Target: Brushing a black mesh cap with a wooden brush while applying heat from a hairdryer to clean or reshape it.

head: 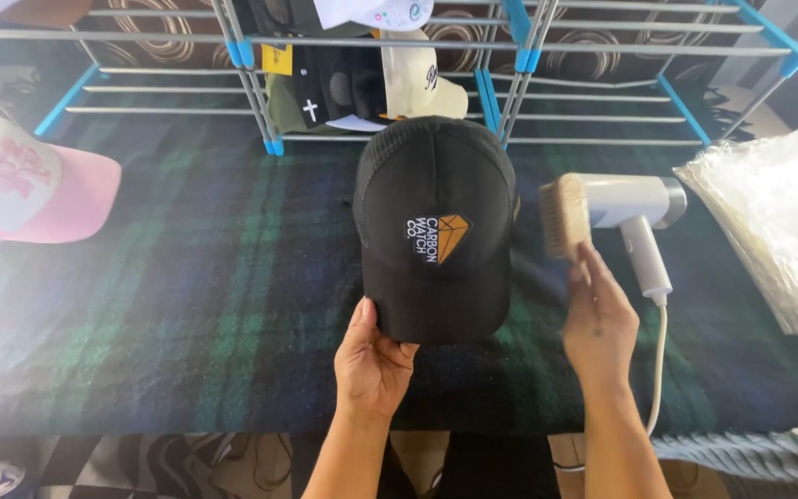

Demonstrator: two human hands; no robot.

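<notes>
Pinching the brim of a black trucker cap (436, 231) with the left hand (373, 356), reaching the right hand (598, 319) (fingers pressed together) toward a white garment steamer (625, 212) on the plaid blanket (187, 305).

Black cap held at brim, steamer alongside on plaid cloth.
Left hand (373, 356) pinches the brim of the black cap (436, 226) at 6 o'clock. Right hand (599, 319) reaches up at 4 o'clock, fingertips touching the white handheld steamer (622, 208) with its brush head, lying at 3 o'clock. Pink cap (20, 185) sits at 9 o'clock; wire rack (510, 46) at 12.
</notes>
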